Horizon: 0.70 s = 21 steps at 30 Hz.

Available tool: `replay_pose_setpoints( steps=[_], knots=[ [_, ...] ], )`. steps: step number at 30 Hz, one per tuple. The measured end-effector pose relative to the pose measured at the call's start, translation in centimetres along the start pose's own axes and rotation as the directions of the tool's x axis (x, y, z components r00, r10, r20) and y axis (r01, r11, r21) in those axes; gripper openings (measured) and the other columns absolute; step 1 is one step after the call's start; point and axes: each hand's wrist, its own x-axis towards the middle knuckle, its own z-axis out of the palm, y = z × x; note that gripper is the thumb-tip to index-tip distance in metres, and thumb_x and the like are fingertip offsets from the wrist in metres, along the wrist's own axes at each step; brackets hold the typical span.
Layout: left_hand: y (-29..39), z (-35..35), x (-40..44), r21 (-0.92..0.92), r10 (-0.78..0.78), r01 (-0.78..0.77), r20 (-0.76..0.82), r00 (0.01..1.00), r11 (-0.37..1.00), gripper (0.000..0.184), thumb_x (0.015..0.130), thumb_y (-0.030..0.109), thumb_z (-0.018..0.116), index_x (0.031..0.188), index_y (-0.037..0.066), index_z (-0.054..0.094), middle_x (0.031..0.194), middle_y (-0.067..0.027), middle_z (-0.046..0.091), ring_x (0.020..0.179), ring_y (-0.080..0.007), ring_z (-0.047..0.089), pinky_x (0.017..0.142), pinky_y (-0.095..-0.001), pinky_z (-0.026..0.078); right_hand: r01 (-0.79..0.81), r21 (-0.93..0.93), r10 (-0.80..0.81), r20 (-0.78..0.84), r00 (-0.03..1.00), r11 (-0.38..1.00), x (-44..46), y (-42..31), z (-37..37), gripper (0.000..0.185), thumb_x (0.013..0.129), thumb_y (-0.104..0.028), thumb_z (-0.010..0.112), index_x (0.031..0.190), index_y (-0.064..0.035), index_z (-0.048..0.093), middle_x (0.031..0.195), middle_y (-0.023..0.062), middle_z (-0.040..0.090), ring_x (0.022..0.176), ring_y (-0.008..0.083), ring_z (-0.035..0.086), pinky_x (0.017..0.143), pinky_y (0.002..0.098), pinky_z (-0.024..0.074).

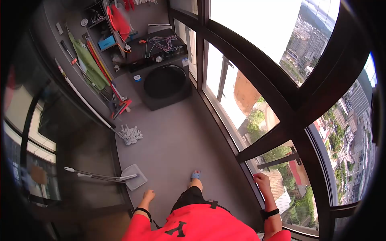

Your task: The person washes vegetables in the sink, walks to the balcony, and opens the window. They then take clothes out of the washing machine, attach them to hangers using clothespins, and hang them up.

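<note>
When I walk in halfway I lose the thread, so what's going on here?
A person in a red shirt stands on the grey floor, one foot in a blue sandal set forward. I see nothing held: the left hand is nearest the dustpan, which lies on the floor, and the right hand is by the window frame; whether it touches is unclear. A mop stands farther ahead, its head down.

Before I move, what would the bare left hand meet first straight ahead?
Perhaps the boxy black appliance beyond grey floor; nothing nearer seems in the left hand's line, though depth is unclear.
</note>
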Motion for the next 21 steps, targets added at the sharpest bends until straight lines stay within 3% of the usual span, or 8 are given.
replay_pose_setpoints(
  steps=[1, 7, 12, 13, 15, 17, 19, 21],
  knots=[
    [-3.4, 1.2, 0.1, 0.054, -0.070, 0.068, 0.034, 0.997, 0.996, 0.036, 0.075, 0.026, 0.057, 0.108, 0.014, 0.062, 0.110, -0.0129, 0.060, 0.103, -0.0323, 0.055, 0.089, -0.0389, 0.044, 0.285, -0.284, -0.302, -0.013, 0.953, 0.915, 1.9, -1.1, 1.9, 0.027, 0.074, -0.008, 0.060, 0.101, -0.0025, 0.061, 0.082, 0.0135, 0.064, 0.076, 0.0228, 0.063, 0.069, 0.0305, 0.0494],
    [-15.1, 3.8, 2.2, 0.117, -0.512, 0.499, 0.220, 0.830, 0.859, 0.038, 0.085, 0.039, 0.045, 0.101, 0.011, 0.065, 0.095, -0.0086, 0.065, 0.088, -0.0238, 0.063, 0.074, -0.0408, 0.049, 0.218, -0.248, -0.132, 0.319, 0.938, 0.944, 15.4, -6.8, 11.8, 0.032, 0.076, -0.013, 0.059, 0.108, -0.0050, 0.059, 0.088, 0.0145, 0.065, 0.085, 0.0215, 0.063, 0.076, 0.0320, 0.0492],
    [-14.1, -0.9, 8.7, 0.380, -0.015, -0.031, 0.116, 0.993, 0.925, 0.029, 0.079, 0.023, 0.057, 0.099, 0.003, 0.063, 0.092, -0.0121, 0.065, 0.081, -0.0246, 0.063, 0.070, -0.0348, 0.050, -0.214, -0.257, 0.309, 0.424, 0.851, 0.942, 30.1, -8.7, 20.7, 0.028, 0.076, -0.016, 0.059, 0.101, -0.0030, 0.061, 0.078, 0.0094, 0.064, 0.071, 0.0170, 0.063, 0.065, 0.0302, 0.0511],
    [-13.7, -2.2, 10.1, -0.016, -0.162, 0.166, 0.131, 0.978, 0.986, 0.029, 0.078, 0.019, 0.057, 0.101, 0.002, 0.062, 0.090, -0.0122, 0.065, 0.078, -0.0235, 0.063, 0.068, -0.0342, 0.050, -0.268, -0.260, 0.359, 0.430, 0.828, 0.928, 33.0, -9.5, 22.5, 0.028, 0.076, -0.017, 0.060, 0.099, -0.0024, 0.061, 0.076, 0.0083, 0.063, 0.066, 0.0163, 0.063, 0.061, 0.0296, 0.0514],
    [-11.5, -6.4, 11.4, -0.829, -0.446, 0.360, 0.152, 0.882, 0.428, 0.029, 0.078, 0.012, 0.056, 0.105, 0.002, 0.061, 0.085, -0.0123, 0.065, 0.072, -0.0215, 0.062, 0.064, -0.0330, 0.049, -0.242, -0.376, 0.395, 0.409, 0.823, 0.894, 38.2, -13.7, 26.1, 0.027, 0.080, -0.020, 0.057, 0.098, -0.0003, 0.060, 0.080, 0.0087, 0.063, 0.070, 0.0165, 0.063, 0.063, 0.0309, 0.0519],
    [-10.4, -9.6, 13.5, -0.798, -0.361, 0.167, -0.067, 0.930, 0.579, 0.026, 0.080, 0.013, 0.054, 0.105, 0.006, 0.059, 0.072, -0.0051, 0.058, 0.057, -0.0171, 0.054, 0.049, -0.0314, 0.044, -0.324, -0.004, 0.281, 0.505, 0.816, 0.946, 42.1, -19.9, 29.4, 0.035, 0.085, -0.027, 0.053, 0.104, 0.0027, 0.056, 0.091, 0.0108, 0.062, 0.082, 0.0191, 0.062, 0.071, 0.0329, 0.0511],
    [-8.8, -11.6, 15.2, -0.779, -0.313, 0.078, -0.156, 0.937, 0.622, 0.025, 0.081, 0.012, 0.053, 0.105, 0.007, 0.057, 0.065, -0.0010, 0.054, 0.049, -0.0140, 0.050, 0.041, -0.0296, 0.040, -0.541, 0.569, 0.040, 0.665, 0.746, 0.620, 45.7, -26.2, 31.9, 0.050, 0.090, -0.042, 0.045, 0.112, 0.0036, 0.050, 0.108, 0.0152, 0.058, 0.100, 0.0261, 0.056, 0.087, 0.0382, 0.0455],
    [-6.1, -14.6, 14.8, -0.811, -0.350, 0.110, -0.121, 0.929, 0.574, 0.026, 0.080, 0.009, 0.055, 0.106, 0.007, 0.056, 0.063, 0.0000, 0.052, 0.049, -0.0124, 0.050, 0.041, -0.0276, 0.039, -0.593, 0.734, -0.196, 0.668, 0.718, 0.331, 48.4, -33.2, 33.3, 0.051, 0.090, -0.044, 0.044, 0.110, 0.0027, 0.051, 0.106, 0.0144, 0.058, 0.099, 0.0266, 0.057, 0.087, 0.0387, 0.0452]
  ],
)
